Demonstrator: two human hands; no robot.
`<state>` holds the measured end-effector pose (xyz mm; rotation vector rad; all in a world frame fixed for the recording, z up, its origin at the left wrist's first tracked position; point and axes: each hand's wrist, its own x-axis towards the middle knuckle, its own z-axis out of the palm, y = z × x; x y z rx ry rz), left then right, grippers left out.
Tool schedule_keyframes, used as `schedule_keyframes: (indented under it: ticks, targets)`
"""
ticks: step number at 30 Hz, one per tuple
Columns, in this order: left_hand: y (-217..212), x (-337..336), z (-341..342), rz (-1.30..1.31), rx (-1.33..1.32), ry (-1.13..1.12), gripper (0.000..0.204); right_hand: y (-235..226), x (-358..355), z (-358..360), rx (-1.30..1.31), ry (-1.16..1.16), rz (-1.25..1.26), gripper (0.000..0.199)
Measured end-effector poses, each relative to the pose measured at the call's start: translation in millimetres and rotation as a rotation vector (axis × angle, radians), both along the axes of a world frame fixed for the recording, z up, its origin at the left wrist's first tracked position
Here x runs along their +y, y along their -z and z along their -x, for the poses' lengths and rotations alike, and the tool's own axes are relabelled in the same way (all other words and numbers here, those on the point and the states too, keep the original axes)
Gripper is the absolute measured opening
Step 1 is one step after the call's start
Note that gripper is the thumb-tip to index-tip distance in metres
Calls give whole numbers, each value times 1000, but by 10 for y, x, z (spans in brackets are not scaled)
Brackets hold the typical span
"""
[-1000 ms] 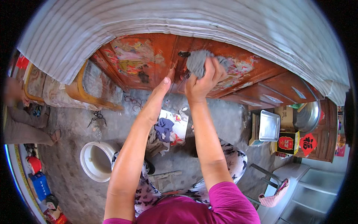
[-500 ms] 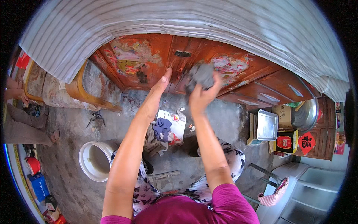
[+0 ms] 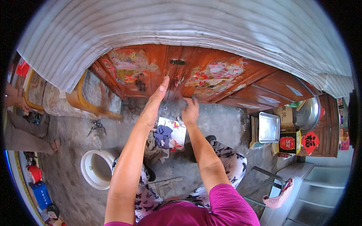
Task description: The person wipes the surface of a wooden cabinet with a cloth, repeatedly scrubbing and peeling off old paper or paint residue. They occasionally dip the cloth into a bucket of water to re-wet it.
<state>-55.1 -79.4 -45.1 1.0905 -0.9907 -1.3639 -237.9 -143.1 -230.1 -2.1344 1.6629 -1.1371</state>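
Head view: the left hand (image 3: 156, 98) lies flat and open, braced on the red cabinet (image 3: 158, 62), while the right hand (image 3: 189, 111) is bunched around a grey rag (image 3: 187, 100) low against the door's foot; wiping well likely means firm, overlapping strokes with the brace kept steady. Compared with a second ago, the rag hand has dropped from high on the door to its bottom edge.

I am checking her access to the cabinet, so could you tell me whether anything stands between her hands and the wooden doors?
Nothing visible does. The left hand lies flat against the cabinet door, fingers up. The right hand, closed around a grey rag, is at the lower edge of the doors, with nothing between.
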Motion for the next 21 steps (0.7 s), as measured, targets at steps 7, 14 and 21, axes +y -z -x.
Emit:
schedule_keyframes:
  ticks: [7, 14, 21]
  targets:
    - [43, 14, -88, 11, -18, -19, 87, -1856, -321, -84, -426, 92, 664, 42]
    - [-5, 31, -25, -14, 22, -45, 83, -1936, -879, -13, 25, 76, 1020, 27]
    - [14, 23, -45, 6, -31, -14, 87, 154, -16, -8, 125, -136, 113, 34]
